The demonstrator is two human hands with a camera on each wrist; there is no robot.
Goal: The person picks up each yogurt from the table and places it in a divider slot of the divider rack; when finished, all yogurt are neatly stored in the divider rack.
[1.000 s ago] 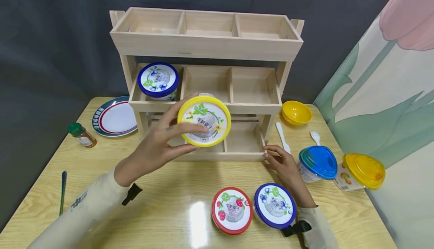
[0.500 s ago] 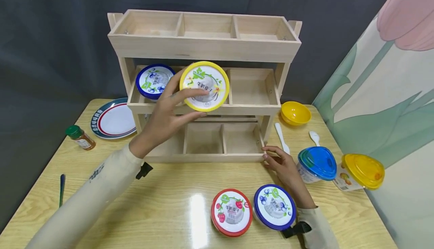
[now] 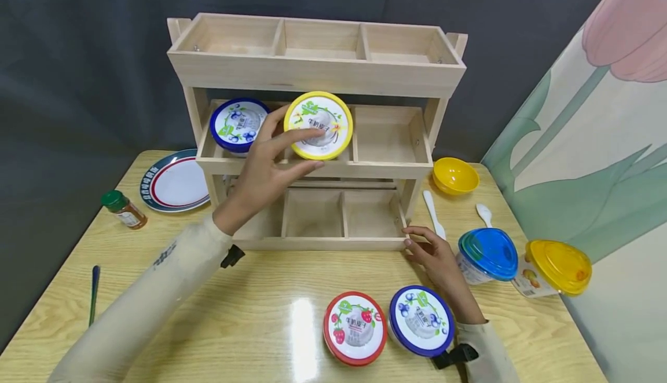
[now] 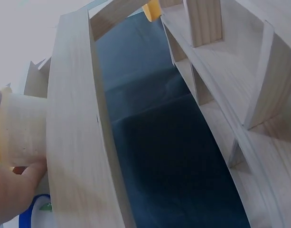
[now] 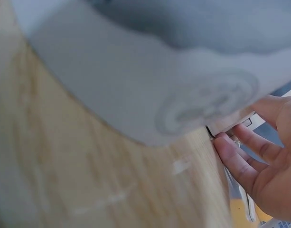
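The left hand (image 3: 263, 160) grasps the yellow-lidded tub (image 3: 320, 117) from its left side, one finger laid across the lid and the thumb at the near rim, and holds it at the middle compartment of the middle shelf (image 3: 380, 171) on the wooden rack (image 3: 312, 74); whether its base touches wood is hidden. Lowering it well would, I judge, call for a level lid, care at the front board — and finger room beside the blueberry tub (image 3: 238, 123) in the left compartment. The right hand (image 3: 440, 261) pinches the front right corner of the bottom shelf (image 3: 312, 244), which should help steady things. All the tubs have lids on, so I cannot tell what they hold: a strawberry tub (image 3: 355, 329) and another blueberry tub (image 3: 422, 321) stand side by side on the table (image 3: 250, 325), a blue-lidded pot (image 3: 487, 254) and a yellow-lidded pot (image 3: 554, 267) to the right. A green-capped bottle (image 3: 125, 210) at the left shows something reddish brown inside — perhaps a spice
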